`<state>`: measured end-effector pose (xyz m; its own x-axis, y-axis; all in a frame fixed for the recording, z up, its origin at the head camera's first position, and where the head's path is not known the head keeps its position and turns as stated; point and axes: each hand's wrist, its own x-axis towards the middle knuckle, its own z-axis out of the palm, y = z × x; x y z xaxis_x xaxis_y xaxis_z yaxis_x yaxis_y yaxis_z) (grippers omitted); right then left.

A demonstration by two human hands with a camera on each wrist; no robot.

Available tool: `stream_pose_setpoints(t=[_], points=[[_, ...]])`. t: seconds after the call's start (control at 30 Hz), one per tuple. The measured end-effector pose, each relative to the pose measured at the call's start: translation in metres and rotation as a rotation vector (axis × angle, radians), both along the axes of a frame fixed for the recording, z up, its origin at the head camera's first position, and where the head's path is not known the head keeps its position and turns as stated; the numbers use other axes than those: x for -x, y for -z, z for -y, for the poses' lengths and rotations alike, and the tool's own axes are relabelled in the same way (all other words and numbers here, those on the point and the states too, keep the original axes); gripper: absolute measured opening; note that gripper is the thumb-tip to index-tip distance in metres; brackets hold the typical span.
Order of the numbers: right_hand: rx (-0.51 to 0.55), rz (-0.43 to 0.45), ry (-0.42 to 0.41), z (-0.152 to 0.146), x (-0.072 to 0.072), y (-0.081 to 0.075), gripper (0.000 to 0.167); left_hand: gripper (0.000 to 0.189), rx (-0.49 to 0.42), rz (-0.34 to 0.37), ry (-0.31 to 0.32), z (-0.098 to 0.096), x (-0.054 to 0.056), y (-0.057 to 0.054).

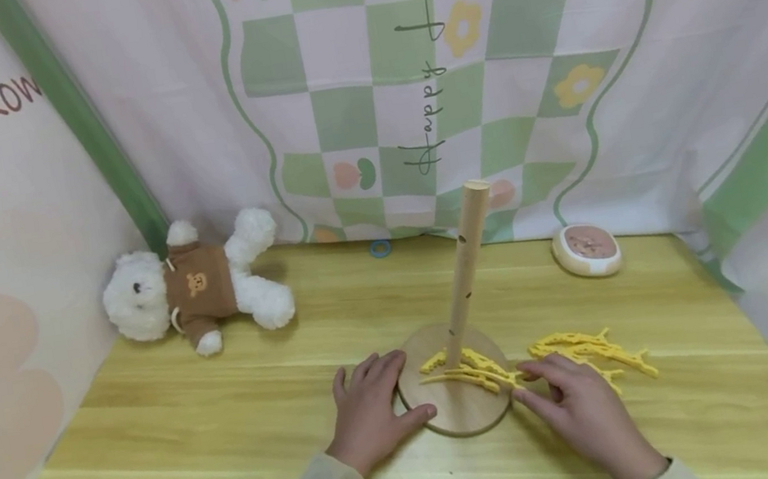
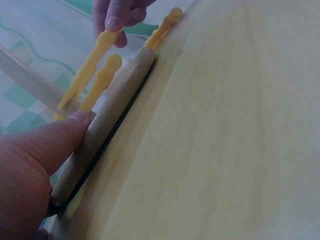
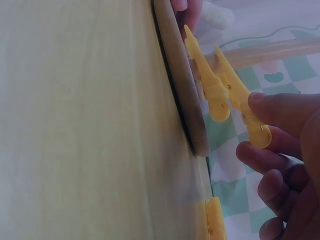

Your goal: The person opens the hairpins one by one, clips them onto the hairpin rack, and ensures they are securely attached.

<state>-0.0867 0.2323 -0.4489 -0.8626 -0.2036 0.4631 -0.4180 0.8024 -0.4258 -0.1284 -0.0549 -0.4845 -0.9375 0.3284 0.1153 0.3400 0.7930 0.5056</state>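
Note:
A round wooden base [image 1: 456,419] carries an upright wooden pole [image 1: 466,268] with small dark holes. My left hand [image 1: 373,415] rests at the base's left edge, its thumb extended onto the rim and its fingers along the far side. With thumb and fingers, my right hand [image 1: 581,409] pinches the end of a yellow branch-shaped plastic piece [image 3: 234,87], holding it over the base by the foot of the pole. Another yellow branch piece [image 3: 218,107] lies beside it on the base. Whether the held piece touches the pole, I cannot tell.
More yellow branch pieces [image 1: 617,354] lie on the table right of the base, partly behind my right hand. At the back stand a white plush dog [image 1: 201,287] on its side, a blue ring [image 1: 380,248] and a small pink-faced device [image 1: 587,249]. Printed curtains [image 1: 343,113] border the table.

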Motion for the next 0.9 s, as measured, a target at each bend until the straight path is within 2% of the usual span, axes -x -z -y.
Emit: stream_pose_setpoints(t=[0.4,0.9], points=[[0.041,0.042,-0.016,0.0042,0.0060,0.0008,0.026,0.093,0.022,0.011,0.034,-0.0008,0.0063,0.0066],[0.053,0.049,-0.012,0.0052,0.0091,0.0060,0.026,0.091,0.015,0.039,0.029,0.0016,0.0016,0.0003]])
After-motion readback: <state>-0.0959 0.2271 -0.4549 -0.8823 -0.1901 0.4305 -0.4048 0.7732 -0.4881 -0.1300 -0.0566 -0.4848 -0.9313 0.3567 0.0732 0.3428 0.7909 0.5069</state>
